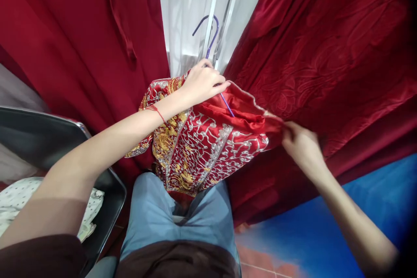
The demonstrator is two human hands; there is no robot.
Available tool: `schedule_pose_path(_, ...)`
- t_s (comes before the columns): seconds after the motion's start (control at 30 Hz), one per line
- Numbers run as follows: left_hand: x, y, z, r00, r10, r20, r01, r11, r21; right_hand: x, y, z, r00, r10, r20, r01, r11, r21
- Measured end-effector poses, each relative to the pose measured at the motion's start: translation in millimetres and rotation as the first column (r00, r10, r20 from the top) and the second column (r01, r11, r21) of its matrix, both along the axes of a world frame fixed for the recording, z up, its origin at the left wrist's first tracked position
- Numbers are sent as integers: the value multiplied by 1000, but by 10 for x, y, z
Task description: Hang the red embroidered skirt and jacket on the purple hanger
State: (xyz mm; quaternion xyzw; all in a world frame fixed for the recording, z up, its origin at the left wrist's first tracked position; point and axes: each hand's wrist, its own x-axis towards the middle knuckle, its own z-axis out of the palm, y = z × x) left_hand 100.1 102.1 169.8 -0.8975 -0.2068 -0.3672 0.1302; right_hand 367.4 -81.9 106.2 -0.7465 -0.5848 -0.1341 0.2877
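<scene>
A red embroidered jacket (208,147) with gold and silver trim hangs in front of my knees. Its red lining shows at the opened front edge. A purple hanger (216,34) rises from its top, and one arm of the hanger lies bare against the lining. My left hand (205,80) is closed around the hanger at the base of its hook, beside the collar. Out to the right, my right hand (301,145) is closed on the jacket's edge and pulls it taut; its fingers are slightly blurred.
Dark red curtains (325,52) hang on both sides, with white drapery (182,17) between them. At the left stands a black chair (42,134) with a dotted white cloth (94,204) on it. Blue material (368,208) covers the lower right, near a tiled floor (257,265).
</scene>
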Motion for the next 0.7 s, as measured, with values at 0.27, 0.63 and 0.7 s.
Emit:
schedule_pose_path(0.27, 183, 98, -57, 997, 60, 45, -59, 998, -35, -929, -481, -49, 991, 134, -3, -128, 950, 285)
schedule_pose_path(0.63, 8, 117, 54, 982, 68, -176, -63, 998, 30, -839, 289, -543, 922, 333, -197, -326, 943, 69)
schedule_pose_path(0.7, 31, 170, 149, 970, 98, -225, -99, 995, 7, -773, 171, -528, 911, 340, -235, -328, 940, 89)
